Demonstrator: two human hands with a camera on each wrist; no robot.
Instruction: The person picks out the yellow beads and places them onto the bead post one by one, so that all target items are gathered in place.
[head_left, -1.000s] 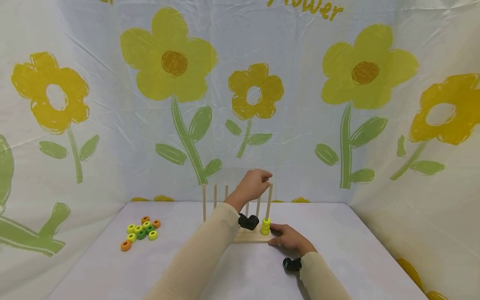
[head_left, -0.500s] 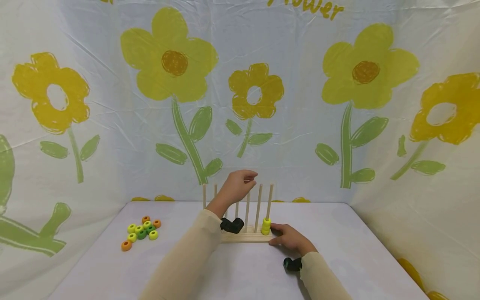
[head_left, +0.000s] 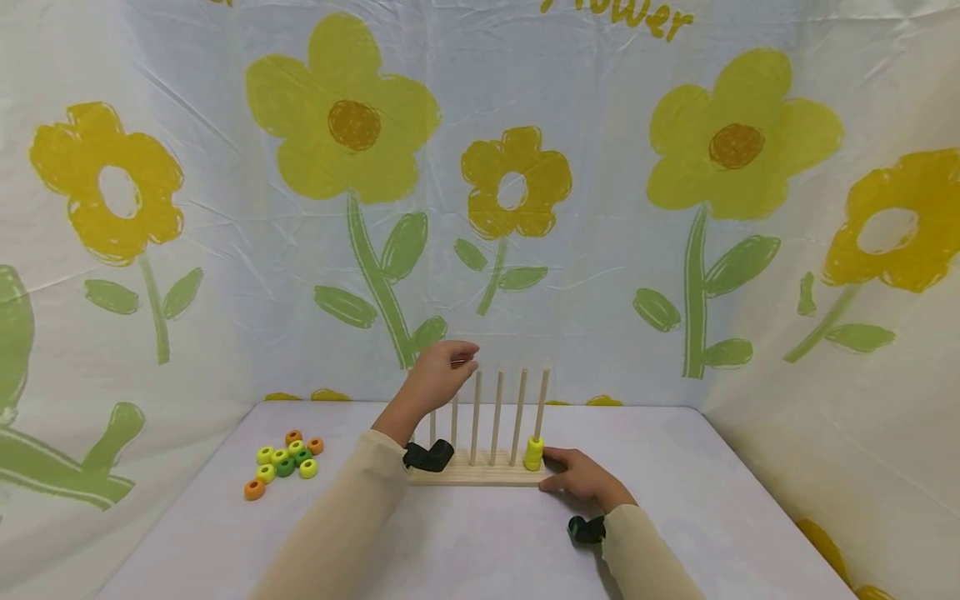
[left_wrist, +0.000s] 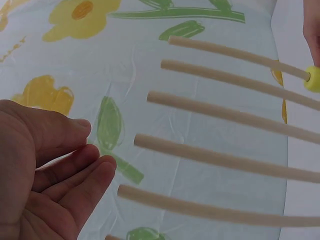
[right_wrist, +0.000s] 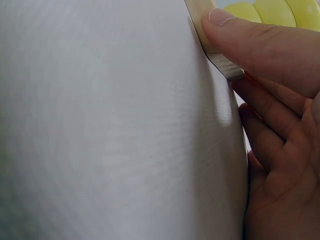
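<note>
A wooden peg rack (head_left: pixel 480 477) stands on the table with a row of several upright pegs. Yellow beads (head_left: pixel 533 454) are stacked at the bottom of its rightmost peg. My right hand (head_left: pixel 581 477) holds the right end of the base; in the right wrist view the thumb (right_wrist: pixel 260 45) lies along the base edge beside the yellow beads, the other fingers behind it. Up at peg-top height, my left hand (head_left: pixel 437 375) hovers over the left part of the rack, fingers loosely bent around nothing. The left wrist view shows its fingertips just short of the bare peg ends (left_wrist: pixel 145 141).
Loose beads lie grouped on the table's left side: orange (head_left: pixel 254 490), green (head_left: pixel 285 467) and yellow (head_left: pixel 308 468). Behind the white table (head_left: pixel 480 542) hangs a flower-printed cloth (head_left: pixel 585 333). Each wrist carries a black camera mount.
My left hand has moved left along the peg tops, from near the rightmost peg to over the left pegs. The right hand and the yellow stack have stayed in place.
</note>
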